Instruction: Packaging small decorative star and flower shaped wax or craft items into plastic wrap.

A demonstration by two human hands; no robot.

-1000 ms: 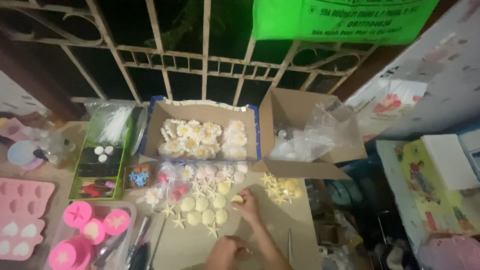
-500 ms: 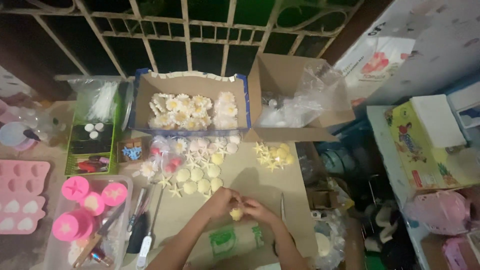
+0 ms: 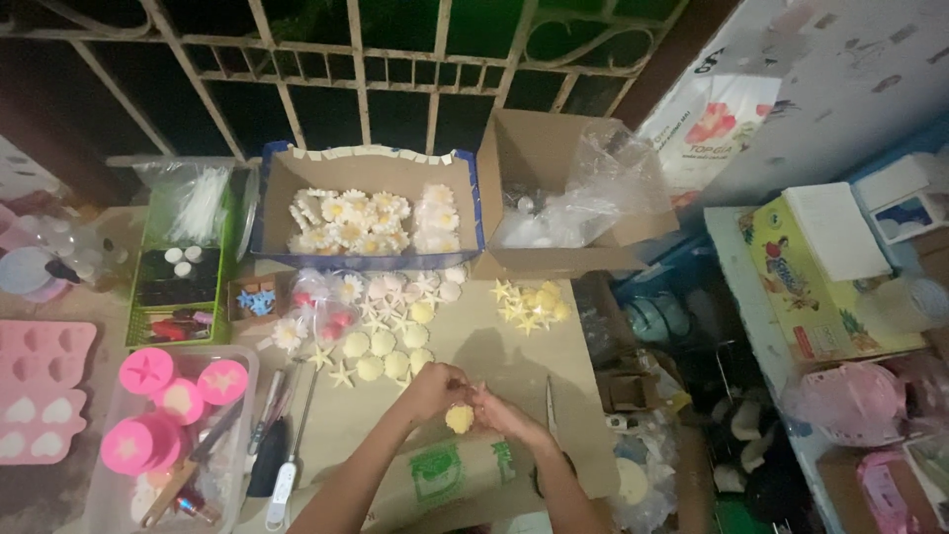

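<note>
- Pinching a small pale-yellow shell-shaped piece [image 3: 459,418] between them, the left hand [image 3: 433,389] and the right hand [image 3: 499,408] are meeting over the brown cardboard work surface [image 3: 494,351]; the fingers of both are curling closed onto the piece.
- Sitting just above the hands, a cluster of round yellow shell pieces [image 3: 388,354] is lying on the cardboard, with small star shapes [image 3: 341,374] mixed in beside them.
- Lying further right, a second little heap of yellow stars and shells [image 3: 531,304] is resting near the open cardboard box with clear plastic bags [image 3: 563,203].
- Filling the blue-edged box [image 3: 366,198] behind the work surface, white daisy-shaped pieces [image 3: 366,222] are sitting in rows.
- Resting at the left, pink round moulds [image 3: 178,396] are lying in a clear tray [image 3: 242,455], beside a pink silicone mould sheet [image 3: 40,391].
- Lying just right of the right hand, a thin metal blade [image 3: 550,407] is pointing away from the person.
</note>
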